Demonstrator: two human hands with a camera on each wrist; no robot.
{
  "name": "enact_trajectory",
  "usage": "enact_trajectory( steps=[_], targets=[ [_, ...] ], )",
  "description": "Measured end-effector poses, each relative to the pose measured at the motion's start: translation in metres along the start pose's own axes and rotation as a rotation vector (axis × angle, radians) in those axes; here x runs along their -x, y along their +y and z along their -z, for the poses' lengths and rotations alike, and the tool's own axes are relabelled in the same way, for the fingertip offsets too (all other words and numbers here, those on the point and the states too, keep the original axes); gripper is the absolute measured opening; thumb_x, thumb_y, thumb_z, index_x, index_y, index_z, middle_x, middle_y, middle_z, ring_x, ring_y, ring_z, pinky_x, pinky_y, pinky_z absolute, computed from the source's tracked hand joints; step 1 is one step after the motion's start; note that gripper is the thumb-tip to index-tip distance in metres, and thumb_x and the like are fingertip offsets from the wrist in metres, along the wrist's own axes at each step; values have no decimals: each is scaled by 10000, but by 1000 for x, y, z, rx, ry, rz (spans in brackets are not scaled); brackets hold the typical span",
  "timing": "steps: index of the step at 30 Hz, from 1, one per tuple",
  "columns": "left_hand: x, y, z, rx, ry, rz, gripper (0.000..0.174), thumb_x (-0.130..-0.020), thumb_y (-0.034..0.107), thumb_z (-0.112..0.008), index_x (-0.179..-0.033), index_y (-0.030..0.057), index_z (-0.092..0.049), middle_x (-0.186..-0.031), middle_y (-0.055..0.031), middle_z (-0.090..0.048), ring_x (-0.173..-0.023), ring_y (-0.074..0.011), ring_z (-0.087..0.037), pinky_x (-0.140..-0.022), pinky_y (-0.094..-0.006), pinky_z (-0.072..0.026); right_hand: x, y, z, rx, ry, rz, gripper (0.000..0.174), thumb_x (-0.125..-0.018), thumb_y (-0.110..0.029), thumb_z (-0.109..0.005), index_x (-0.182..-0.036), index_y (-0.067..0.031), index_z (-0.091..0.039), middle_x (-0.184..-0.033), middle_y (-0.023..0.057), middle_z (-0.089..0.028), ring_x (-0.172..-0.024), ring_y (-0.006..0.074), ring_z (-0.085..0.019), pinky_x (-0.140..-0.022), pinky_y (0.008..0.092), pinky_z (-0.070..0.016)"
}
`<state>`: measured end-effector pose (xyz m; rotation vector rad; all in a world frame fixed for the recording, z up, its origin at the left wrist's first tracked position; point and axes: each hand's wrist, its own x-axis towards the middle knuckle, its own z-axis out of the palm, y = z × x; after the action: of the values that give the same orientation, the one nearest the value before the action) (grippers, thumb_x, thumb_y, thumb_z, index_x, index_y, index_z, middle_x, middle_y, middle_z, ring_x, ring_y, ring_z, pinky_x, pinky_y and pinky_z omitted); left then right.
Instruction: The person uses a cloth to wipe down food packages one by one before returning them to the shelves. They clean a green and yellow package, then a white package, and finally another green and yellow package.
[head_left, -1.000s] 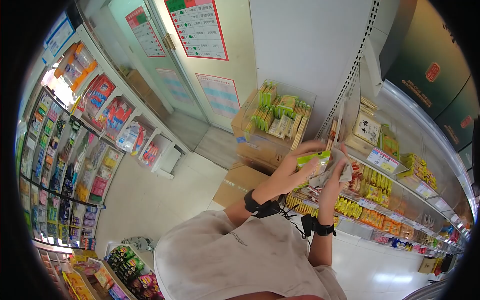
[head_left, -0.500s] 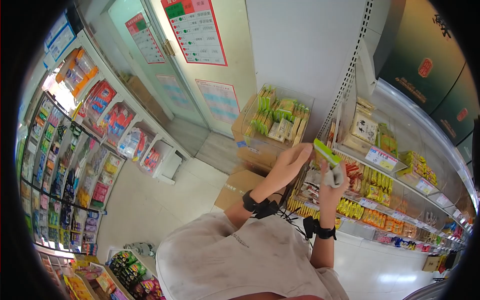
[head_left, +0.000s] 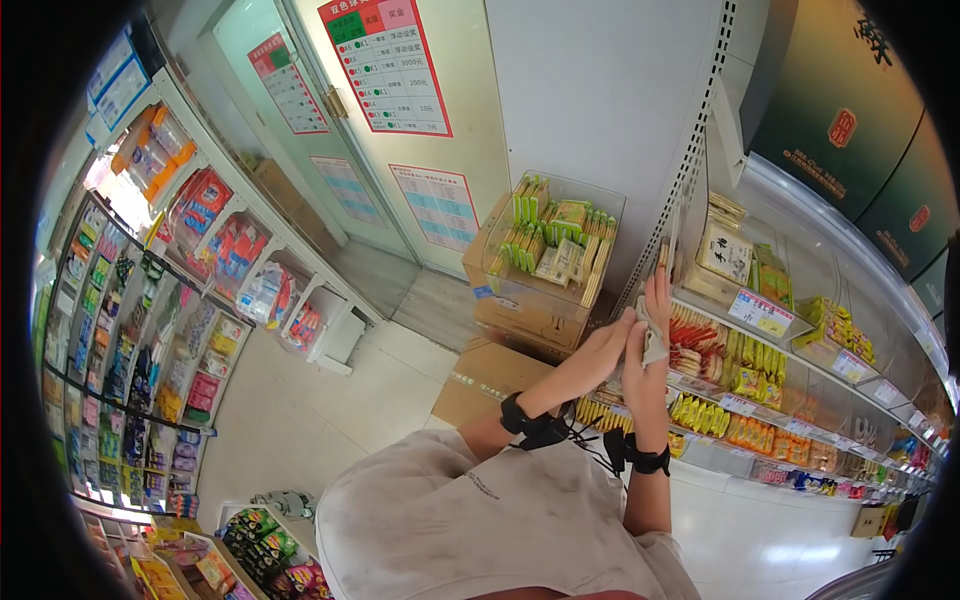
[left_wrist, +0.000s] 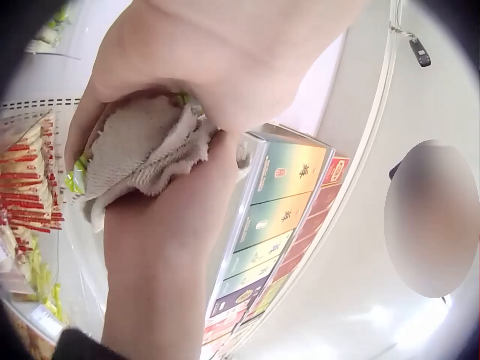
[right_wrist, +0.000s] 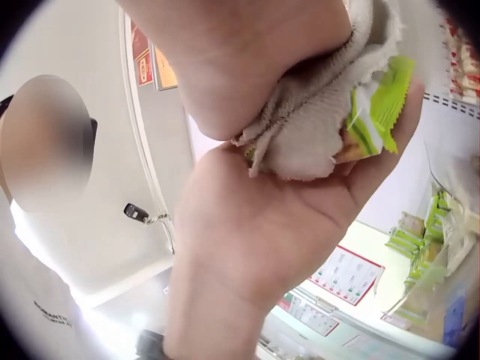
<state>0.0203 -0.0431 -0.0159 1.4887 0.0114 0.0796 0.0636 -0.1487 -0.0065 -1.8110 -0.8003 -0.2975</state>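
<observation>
Both hands meet in front of the shelf. In the right wrist view, a green-and-clear snack packet point(right_wrist: 390, 97) lies along the fingers of the left hand point(right_wrist: 262, 217), with a grey-beige cloth point(right_wrist: 300, 146) bunched over it. From above, the right hand point(right_wrist: 247, 60) presses the cloth against the packet; its fingertips are hidden. The left wrist view shows the left hand point(left_wrist: 217, 60) curved round the bundle, a green packet corner point(left_wrist: 77, 178) poking out, and the right hand point(left_wrist: 169, 225) under the cloth point(left_wrist: 142, 142). The head view shows the left hand point(head_left: 597, 358) against the right hand point(head_left: 645, 380).
A clear bin of green packets point(head_left: 565, 225) stands on cardboard boxes point(head_left: 485, 375) beyond the hands. Stocked shelves with price tags point(head_left: 762, 312) run along the right. More racks point(head_left: 120, 350) line the left, and a glass door stands ahead.
The packet, visible between the hands earlier, is now hidden in the head view. The hands have come together, palms close, with fingers pointing away from the body. The head view has shifted slightly.
</observation>
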Motion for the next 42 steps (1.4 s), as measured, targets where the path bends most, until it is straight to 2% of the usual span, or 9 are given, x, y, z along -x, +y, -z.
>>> enact_trajectory(
  steps=[6,12,18,21,24,27,32,38,42],
  targets=[
    [4,-11,-8,-111,103,-190,599,-1088,431,-282,-1002,-91,-563,-761,-262,-616,-690,-387,-615,-603,-431,-454,1,1,12,-146,-127,-99,402,-1039,-223,-455,-1327,35,-567,-1478,199,-482,-1406,293,-408,-1160,421,-277],
    [10,11,7,-603,-168,-247,409,-1026,316,-486,-1049,-73,-611,-769,-230,-628,-691,-281,-628,-648,-362,-483,3,-4,16,-169,67,-158,349,-1044,-233,-478,-1257,16,-598,-1294,149,-599,-1118,178,-562,-983,325,-425],
    [16,40,12,-252,166,-372,263,-1009,147,-526,-1044,-67,-674,-854,-184,-638,-732,-259,-616,-659,-346,-484,22,2,11,-664,413,-555,415,-1068,-329,-461,-1314,-6,-549,-1199,73,-603,-1088,143,-546,-946,297,-436],
    [11,43,13,-538,414,-806,264,-1019,133,-503,-1078,-53,-680,-1067,-166,-605,-940,-268,-595,-787,-339,-477,33,-1,-1,-495,287,-462,406,-1036,-310,-553,-1292,4,-553,-1205,67,-599,-1073,134,-542,-920,273,-444],
    [13,37,24,-500,392,-669,379,-1076,236,-413,-1157,-34,-666,-1247,-136,-570,-1132,-226,-565,-1016,-357,-400,28,-12,0,-544,170,-390,373,-964,-204,-682,-1251,7,-573,-1158,62,-609,-1040,111,-549,-889,267,-453],
    [8,29,23,174,181,-417,423,-1095,259,-361,-1204,-47,-632,-1248,-107,-587,-1219,-204,-528,-1059,-351,-384,24,-12,12,-453,87,-433,333,-970,-201,-666,-1222,0,-581,-1110,38,-621,-988,108,-562,-869,262,-460],
    [8,20,29,159,-21,-288,474,-1102,328,-326,-1340,-27,-528,-1342,-149,-538,-1321,-193,-461,-1123,-311,-320,18,7,19,-218,135,-361,234,-972,-208,-659,-945,24,-655,-843,46,-646,-729,80,-547,-625,276,-429],
    [12,35,38,-444,-10,-62,481,-1075,384,-424,-936,-22,-641,-734,-68,-610,-688,-118,-585,-619,-298,-477,21,21,16,-112,407,-253,232,-1001,-187,-613,-998,43,-636,-840,40,-634,-689,83,-525,-623,268,-428],
    [12,25,29,-189,335,-197,380,-1054,230,-490,-821,-69,-509,-598,-142,-382,-571,-216,-310,-528,-387,-342,22,6,13,-314,624,-455,283,-1023,-212,-580,-1127,50,-586,-944,69,-637,-780,115,-546,-694,277,-447]
  ],
)
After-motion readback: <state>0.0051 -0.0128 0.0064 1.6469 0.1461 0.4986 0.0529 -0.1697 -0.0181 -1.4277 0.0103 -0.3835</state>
